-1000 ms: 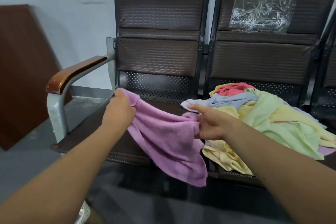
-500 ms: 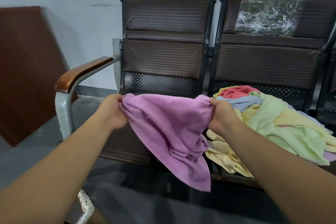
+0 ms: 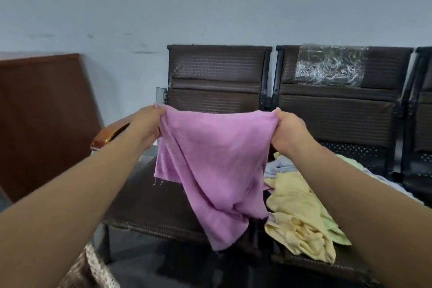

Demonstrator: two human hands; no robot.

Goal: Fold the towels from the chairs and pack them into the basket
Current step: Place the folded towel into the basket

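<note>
- Head view: holds a purple towel (image 3: pixel 215 159) up at centre frame, spread in front of the left chair (image 3: pixel 217 82).
- Pinches the towel's upper left corner in the left hand (image 3: pixel 147 124), fingers curled round a bunch of cloth.
- Grips the upper right corner in the right hand (image 3: pixel 288 132), fingers likewise curled tight on the fabric.
- Stretches the top edge nearly level between both hands; lets the rest hang in slanting folds, with the lowest tip at lower centre, down past the seat's front edge.
- Shows loose threads at the towel's lower left hem.
- Shows a pile (image 3: pixel 304 224) of towels on the right chair (image 3: pixel 339 105) at right of frame: a yellow towel (image 3: pixel 297 213) in front, a blue one behind it, a green one to its right, partly hidden by the right forearm.
- Shows clear plastic (image 3: pixel 329 65) on that chair's backrest, upper right.
- Shows a wooden armrest (image 3: pixel 109 134) at mid left, behind the left forearm, and a brown board (image 3: pixel 42 112) against the wall (image 3: pixel 210 7) at the left edge.
- Shows only a woven corner of the basket (image 3: pixel 93 266) at bottom left, under the left forearm.
</note>
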